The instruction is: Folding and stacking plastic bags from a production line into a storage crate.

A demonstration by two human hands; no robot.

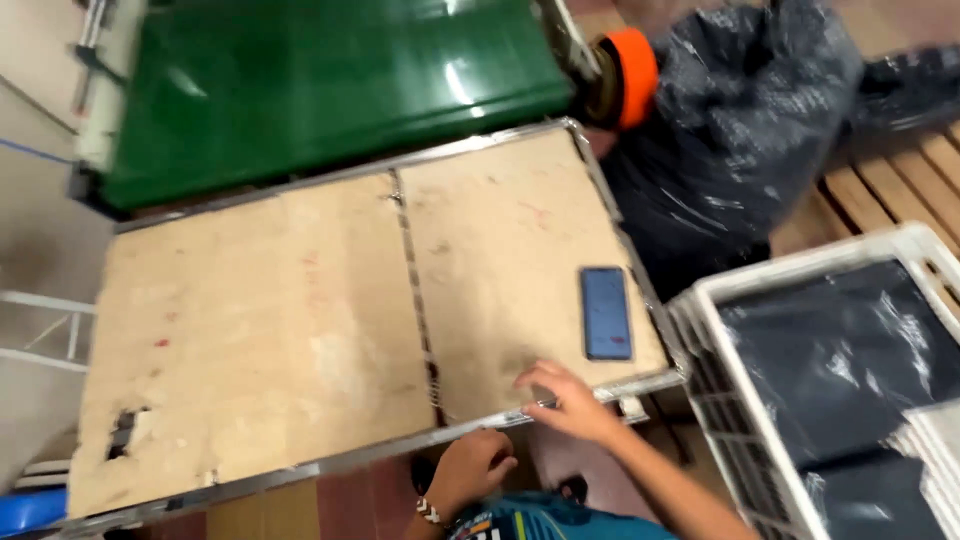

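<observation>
The right hand (562, 397) rests, fingers spread, on the worktop (300, 330) edge near a phone (606, 312), while the left hand (472, 468) hangs curled below it.

Bare forearms, patterned wristband (430, 513), teal shirt (545, 520)

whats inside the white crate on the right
The white crate holds dark, glossy plastic-wrapped packs, with a pale stack at its lower right corner. Whatever lies beneath the packs is covered.
</observation>
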